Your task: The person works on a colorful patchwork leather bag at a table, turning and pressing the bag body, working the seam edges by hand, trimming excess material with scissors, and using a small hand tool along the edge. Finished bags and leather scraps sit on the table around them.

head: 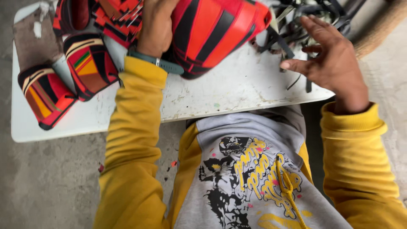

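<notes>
My left hand (156, 23) grips a large red piece with black stripes (214, 32), a curved shoe-upper shape, held over the far side of a white table (224, 91). My right hand (328, 59) hovers open above the table's right end, fingers spread, holding nothing, beside a heap of black strips (296, 25). A green band circles my left wrist. Both sleeves are yellow.
Two patterned red, orange and black uppers (91, 63) (44, 95) lie on the table's left part, with more of them (110, 17) at the far left edge. A brown patch (32, 40) covers the far-left corner. Grey concrete floor surrounds the table.
</notes>
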`<state>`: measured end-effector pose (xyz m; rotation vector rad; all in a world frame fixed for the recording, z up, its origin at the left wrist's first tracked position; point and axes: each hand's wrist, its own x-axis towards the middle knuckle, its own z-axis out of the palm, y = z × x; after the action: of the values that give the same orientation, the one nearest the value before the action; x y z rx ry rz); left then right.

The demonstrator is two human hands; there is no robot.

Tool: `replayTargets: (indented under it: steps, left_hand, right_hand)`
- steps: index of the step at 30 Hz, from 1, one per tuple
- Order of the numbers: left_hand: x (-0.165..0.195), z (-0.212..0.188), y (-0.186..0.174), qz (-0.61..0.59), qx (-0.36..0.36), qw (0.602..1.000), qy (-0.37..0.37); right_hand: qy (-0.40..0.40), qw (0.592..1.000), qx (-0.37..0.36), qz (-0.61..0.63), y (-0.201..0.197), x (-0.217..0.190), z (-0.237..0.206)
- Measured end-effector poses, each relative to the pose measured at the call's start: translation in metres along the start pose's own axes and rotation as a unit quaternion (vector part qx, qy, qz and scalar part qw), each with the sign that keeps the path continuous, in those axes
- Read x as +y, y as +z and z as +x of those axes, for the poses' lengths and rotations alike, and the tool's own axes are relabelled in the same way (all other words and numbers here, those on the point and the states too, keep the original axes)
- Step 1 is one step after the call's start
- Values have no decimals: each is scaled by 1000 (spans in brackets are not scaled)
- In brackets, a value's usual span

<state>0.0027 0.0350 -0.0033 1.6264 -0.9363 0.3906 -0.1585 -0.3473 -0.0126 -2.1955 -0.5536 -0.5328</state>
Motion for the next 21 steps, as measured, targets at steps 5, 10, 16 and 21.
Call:
replayTargets:
  steps: [5,10,16,21]
  left_hand:
    - [7,-1,39,-241,7,963,-122]
    - [27,10,51,-263,-3,954,-140]
    - [22,8,51,-285,19,945,-159]
    - [14,6,57,-306,29,933,-190]
  right_hand:
    - [11,993,44,-105,19,-22,13]
    - [-8,997,76,-19,29,-18,16]
    - [174,902,63,391,35,8,14]
    - [144,928,87,332,37,18,11]
